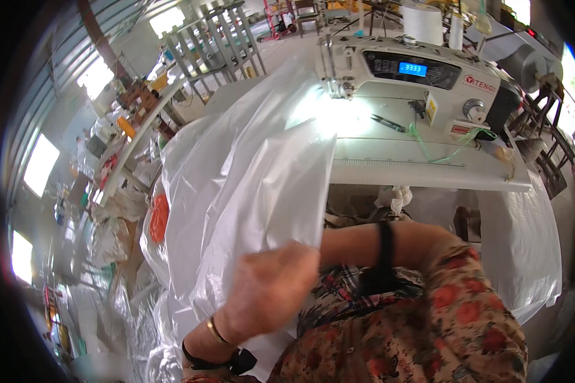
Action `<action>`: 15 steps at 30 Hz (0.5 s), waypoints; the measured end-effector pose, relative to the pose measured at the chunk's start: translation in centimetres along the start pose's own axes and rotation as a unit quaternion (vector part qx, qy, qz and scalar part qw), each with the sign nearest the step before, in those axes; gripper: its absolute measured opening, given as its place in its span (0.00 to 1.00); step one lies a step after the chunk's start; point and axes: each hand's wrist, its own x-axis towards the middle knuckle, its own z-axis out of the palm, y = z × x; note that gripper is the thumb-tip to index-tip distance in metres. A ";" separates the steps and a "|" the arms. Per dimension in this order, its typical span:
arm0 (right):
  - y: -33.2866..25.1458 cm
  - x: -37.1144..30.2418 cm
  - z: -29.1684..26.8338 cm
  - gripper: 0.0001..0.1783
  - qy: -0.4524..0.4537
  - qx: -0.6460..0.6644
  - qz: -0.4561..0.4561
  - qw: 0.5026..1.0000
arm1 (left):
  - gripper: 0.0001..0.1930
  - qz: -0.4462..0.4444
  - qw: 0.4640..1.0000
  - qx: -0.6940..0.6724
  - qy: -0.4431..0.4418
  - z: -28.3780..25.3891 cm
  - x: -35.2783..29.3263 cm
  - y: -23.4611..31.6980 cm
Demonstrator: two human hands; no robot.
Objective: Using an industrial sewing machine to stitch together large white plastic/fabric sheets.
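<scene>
A large sheet of translucent white plastic hangs in folds from the sewing machine down to my lap. My left hand, slightly blurred, is closed on the sheet near its right edge, well below the needle area. From the right, my right forearm with a black band reaches across to the same edge. The sheet and my left hand hide my right hand's fingers. Bright light falls where the sheet's upper edge lies by the needle.
Dark thread snips and green thread lie on the machine bed. A white thread cone stands behind. More plastic sheeting drapes at the right. A curved shelf and a metal rack stand at the left.
</scene>
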 end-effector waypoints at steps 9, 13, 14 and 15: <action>-1.1 -5.9 -8.6 0.18 -0.319 0.306 0.154 0.884 | 0.04 -0.028 0.985 -0.045 -0.167 8.1 -5.8 -0.9; 5.0 -2.3 -10.9 0.16 -0.463 0.413 0.219 0.753 | 0.03 -0.046 0.987 -0.054 -0.143 10.1 -7.4 -1.5; 5.1 -1.9 -11.0 0.15 -0.494 0.434 0.235 0.716 | 0.03 -0.050 0.986 -0.035 -0.157 10.2 -7.6 -1.6; 6.3 0.4 -11.7 0.15 -0.559 0.311 0.305 0.706 | 0.03 -0.056 0.983 -0.013 -0.173 10.3 -7.8 -1.7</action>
